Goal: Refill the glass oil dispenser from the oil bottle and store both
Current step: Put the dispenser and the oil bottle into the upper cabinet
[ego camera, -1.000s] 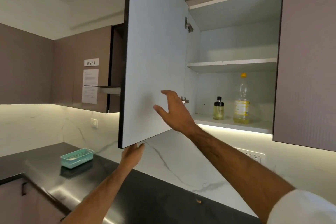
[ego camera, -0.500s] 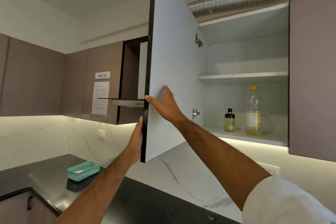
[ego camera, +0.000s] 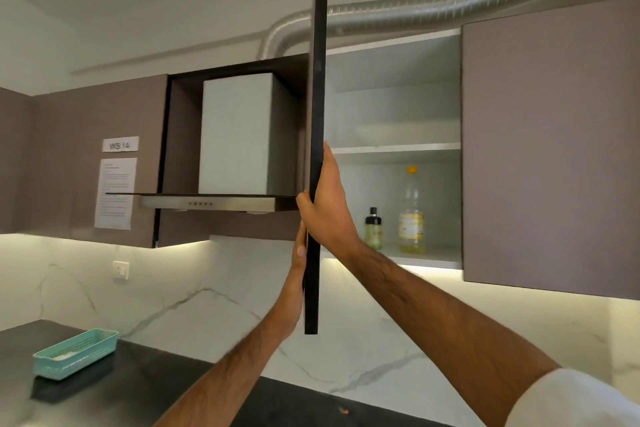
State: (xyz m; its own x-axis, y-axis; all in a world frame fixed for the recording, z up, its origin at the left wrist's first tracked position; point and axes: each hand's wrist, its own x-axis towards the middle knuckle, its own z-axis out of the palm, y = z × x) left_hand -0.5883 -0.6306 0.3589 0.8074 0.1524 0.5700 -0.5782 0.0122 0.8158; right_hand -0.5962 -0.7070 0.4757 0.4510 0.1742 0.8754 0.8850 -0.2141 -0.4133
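Observation:
The wall cabinet's door (ego camera: 317, 114) stands edge-on to me, a thin black vertical strip. My right hand (ego camera: 327, 208) grips that edge, thumb on the left face and fingers on the right face. My left hand (ego camera: 298, 263) lies flat against the door's left face, lower down. On the cabinet's bottom shelf (ego camera: 436, 258) stand a small glass oil dispenser (ego camera: 373, 230) with a black cap and, to its right, a tall clear oil bottle (ego camera: 411, 215) with a yellow cap and label. Neither hand touches them.
A range hood (ego camera: 214, 201) sits left of the door, with a silver duct (ego camera: 450, 7) above. A closed brown cabinet door (ego camera: 550, 149) is to the right. A teal basket (ego camera: 74, 352) rests on the dark counter (ego camera: 138, 388) at lower left. The upper shelf (ego camera: 398, 149) looks bare.
The door has swung from showing its white inner face to edge-on. My right hand moved onto its edge and my left hand slid up along its outer face.

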